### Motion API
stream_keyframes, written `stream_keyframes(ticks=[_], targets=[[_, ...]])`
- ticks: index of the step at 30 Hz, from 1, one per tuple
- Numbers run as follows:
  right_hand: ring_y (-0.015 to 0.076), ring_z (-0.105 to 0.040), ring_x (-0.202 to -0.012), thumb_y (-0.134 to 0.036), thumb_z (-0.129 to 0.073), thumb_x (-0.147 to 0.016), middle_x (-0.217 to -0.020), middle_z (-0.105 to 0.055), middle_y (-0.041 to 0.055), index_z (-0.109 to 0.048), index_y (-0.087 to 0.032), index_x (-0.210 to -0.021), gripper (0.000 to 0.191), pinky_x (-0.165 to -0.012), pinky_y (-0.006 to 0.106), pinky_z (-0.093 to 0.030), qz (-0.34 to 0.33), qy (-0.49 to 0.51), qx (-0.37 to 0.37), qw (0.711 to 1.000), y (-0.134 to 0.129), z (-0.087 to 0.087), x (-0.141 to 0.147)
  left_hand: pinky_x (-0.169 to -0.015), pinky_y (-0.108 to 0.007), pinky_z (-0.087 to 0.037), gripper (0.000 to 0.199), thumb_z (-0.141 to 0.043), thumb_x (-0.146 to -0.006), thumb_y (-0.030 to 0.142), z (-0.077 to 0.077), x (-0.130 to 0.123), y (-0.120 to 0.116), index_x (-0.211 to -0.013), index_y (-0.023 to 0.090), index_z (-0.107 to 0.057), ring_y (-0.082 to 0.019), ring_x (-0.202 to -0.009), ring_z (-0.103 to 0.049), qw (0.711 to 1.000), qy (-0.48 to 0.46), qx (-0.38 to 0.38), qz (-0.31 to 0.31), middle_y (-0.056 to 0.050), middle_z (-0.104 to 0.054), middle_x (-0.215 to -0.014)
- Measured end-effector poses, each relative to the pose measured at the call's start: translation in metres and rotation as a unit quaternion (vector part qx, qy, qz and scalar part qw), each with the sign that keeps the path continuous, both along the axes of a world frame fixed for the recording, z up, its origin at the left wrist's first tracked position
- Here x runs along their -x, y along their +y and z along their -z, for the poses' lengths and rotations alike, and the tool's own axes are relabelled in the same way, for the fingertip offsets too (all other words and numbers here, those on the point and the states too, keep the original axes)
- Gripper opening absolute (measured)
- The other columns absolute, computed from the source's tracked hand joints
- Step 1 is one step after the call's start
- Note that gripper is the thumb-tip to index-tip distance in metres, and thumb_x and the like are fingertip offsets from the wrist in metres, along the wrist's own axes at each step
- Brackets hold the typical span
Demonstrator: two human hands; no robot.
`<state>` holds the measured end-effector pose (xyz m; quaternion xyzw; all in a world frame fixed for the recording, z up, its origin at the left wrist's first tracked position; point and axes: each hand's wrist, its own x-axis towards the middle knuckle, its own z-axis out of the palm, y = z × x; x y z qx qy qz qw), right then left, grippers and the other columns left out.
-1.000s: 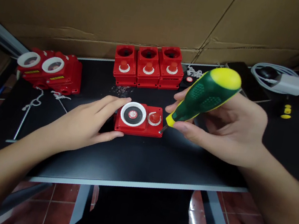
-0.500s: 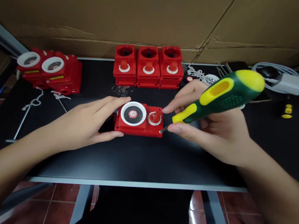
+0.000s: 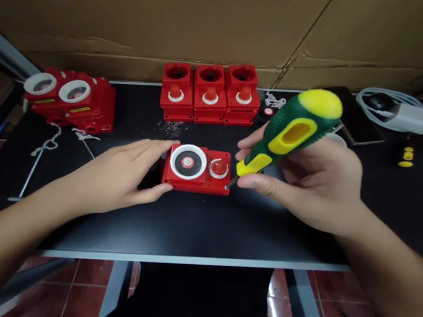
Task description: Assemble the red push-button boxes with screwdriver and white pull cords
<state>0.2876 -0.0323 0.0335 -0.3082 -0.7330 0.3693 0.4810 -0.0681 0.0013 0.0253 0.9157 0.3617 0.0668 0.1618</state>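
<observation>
A red box with a white ring round a black disc and a red knob lies flat on the black table. My left hand grips its left end, thumb at the front edge and fingers at the back. In my right hand is a green and yellow screwdriver, held near the lower part of its handle between thumb and fingers. The screwdriver leans to the right, and its tip touches a screw at the box's front right corner.
Three red boxes stand in a row behind, against cardboard. More red units with white rings sit at the left, near metal rods on cords. At the right are a phone, a white adapter, a coiled cable and a small yellow-and-black tool.
The screwdriver handle has swung left and stands more upright, its tip still at the corner screw. My right fingers have shifted around the handle. My left hand has moved slightly on the box.
</observation>
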Motion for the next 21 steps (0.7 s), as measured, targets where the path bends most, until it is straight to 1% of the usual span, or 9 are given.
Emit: stream_keyframes(ticks=[4,7,10,12,14,17,19,21], targets=[[0.0256,-0.084,-0.107,-0.032,-0.1,-0.104,-0.13,-0.087,0.0068,-0.088,-0.029,-0.127,0.027,-0.087,0.04,-0.076,-0.015,-0.027,0.003,1.0,-0.0016,-0.0045,0.0,-0.132,-0.065,-0.065,0.084,-0.059,-0.119,0.069,-0.0015,-0.0016,-0.0002,-0.178,0.01,-0.059,-0.047,-0.152,-0.079,1.0,0.001,0.011,-0.004,-0.026,-0.076,-0.171],[0.0241,-0.081,-0.101,-0.034,-0.099,-0.103,-0.122,-0.083,0.0064,-0.086,-0.028,-0.122,0.023,-0.08,0.037,-0.073,-0.03,-0.061,0.012,0.998,0.0015,-0.008,-0.0016,-0.129,-0.064,-0.067,0.084,-0.06,-0.118,0.07,-0.0012,-0.0014,0.0,-0.178,0.011,-0.059,-0.046,-0.148,-0.08,1.0,-0.003,0.016,-0.006,-0.026,-0.077,-0.168],[0.0235,-0.077,-0.094,-0.041,-0.105,-0.099,-0.113,-0.079,0.0051,-0.085,-0.027,-0.114,0.029,-0.075,0.036,-0.07,-0.036,-0.086,0.018,0.996,0.0046,-0.0084,-0.0033,-0.126,-0.063,-0.068,0.084,-0.061,-0.118,0.069,-0.0006,-0.0006,0.0004,-0.179,0.012,-0.059,-0.047,-0.146,-0.081,1.0,-0.006,0.015,-0.009,-0.025,-0.078,-0.167],[0.0239,-0.078,-0.093,-0.045,-0.106,-0.098,-0.109,-0.081,0.0045,-0.085,-0.027,-0.11,0.031,-0.075,0.037,-0.069,-0.022,-0.093,0.018,0.995,0.0049,-0.0071,-0.0042,-0.127,-0.063,-0.068,0.084,-0.061,-0.118,0.068,-0.0006,-0.0004,0.0003,-0.179,0.011,-0.058,-0.047,-0.147,-0.081,1.0,-0.004,0.015,-0.008,-0.026,-0.077,-0.168],[0.0235,-0.079,-0.091,-0.046,-0.105,-0.1,-0.106,-0.083,0.0036,-0.084,-0.027,-0.11,0.03,-0.076,0.037,-0.068,-0.01,-0.093,0.02,0.995,0.0039,-0.0051,-0.0048,-0.13,-0.063,-0.067,0.084,-0.062,-0.118,0.068,-0.0008,-0.0006,-0.0002,-0.18,0.011,-0.058,-0.047,-0.15,-0.08,1.0,-0.002,0.015,-0.007,-0.025,-0.076,-0.17],[0.0223,-0.081,-0.09,-0.041,-0.104,-0.1,-0.107,-0.087,0.0019,-0.085,-0.028,-0.116,0.028,-0.079,0.037,-0.071,-0.001,-0.075,0.025,0.997,0.0019,-0.0021,-0.005,-0.132,-0.064,-0.065,0.083,-0.063,-0.117,0.067,-0.0012,-0.0014,-0.0012,-0.18,0.013,-0.058,-0.047,-0.153,-0.078,1.0,-0.005,0.018,-0.013,-0.025,-0.075,-0.172],[0.0223,-0.083,-0.092,-0.035,-0.104,-0.099,-0.108,-0.088,0.0012,-0.085,-0.029,-0.12,0.029,-0.08,0.036,-0.072,-0.005,-0.06,0.016,0.998,0.0009,-0.0017,-0.0046,-0.133,-0.064,-0.065,0.083,-0.063,-0.117,0.069,-0.0016,-0.0019,-0.0014,-0.18,0.015,-0.058,-0.047,-0.152,-0.079,0.999,-0.008,0.025,-0.018,-0.024,-0.075,-0.172],[0.0211,-0.083,-0.091,-0.029,-0.1,-0.102,-0.113,-0.09,0.0016,-0.084,-0.029,-0.123,0.027,-0.08,0.034,-0.073,-0.02,-0.061,-0.003,0.998,-0.0003,-0.0038,-0.0041,-0.133,-0.065,-0.065,0.083,-0.064,-0.116,0.071,-0.0022,-0.0022,-0.0011,-0.179,0.016,-0.06,-0.047,-0.151,-0.079,0.999,-0.012,0.031,-0.021,-0.024,-0.076,-0.171]])
